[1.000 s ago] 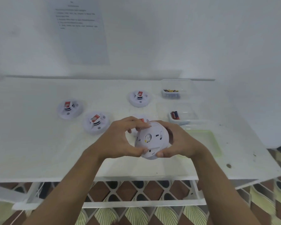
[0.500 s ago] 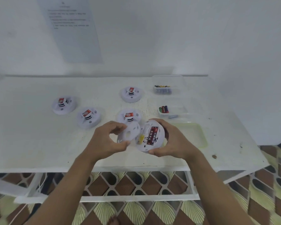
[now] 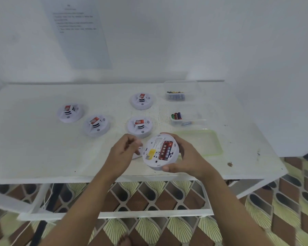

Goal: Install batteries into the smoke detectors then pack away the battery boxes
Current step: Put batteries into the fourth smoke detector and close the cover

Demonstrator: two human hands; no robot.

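Wide white bench (image 3: 34, 148) across the view, with a printed sheet (image 3: 82, 41) up on the wall behind it. On the right a green-rimmed lid (image 3: 203, 144) lies flat on the bench. Beyond it stand two clear battery boxes: the near box (image 3: 188, 119) holds a few cells, and the far box (image 3: 180, 91) holds a row of them by the back edge. Four smoke detectors sit face-up and apart: the far-left detector (image 3: 70, 113), the next detector (image 3: 96, 126) just right of it, the back detector (image 3: 141, 101), and the middle detector (image 3: 140, 126) just beyond the hands. Now the action: the right hand (image 3: 188, 157) holds the fifth detector (image 3: 160, 151) above the bench near its front edge. Its fingers (image 3: 180, 141) curl round the far rim, the thumb is on the near rim, and the underside tilts up to the camera. Two red batteries (image 3: 165, 148) lie side by side in the open bay, with a yellow tab (image 3: 151, 152) beside them. The left hand (image 3: 122, 151) sits just left, fingers curled on a white cover plate (image 3: 138, 153) that is mostly hidden beneath the hand
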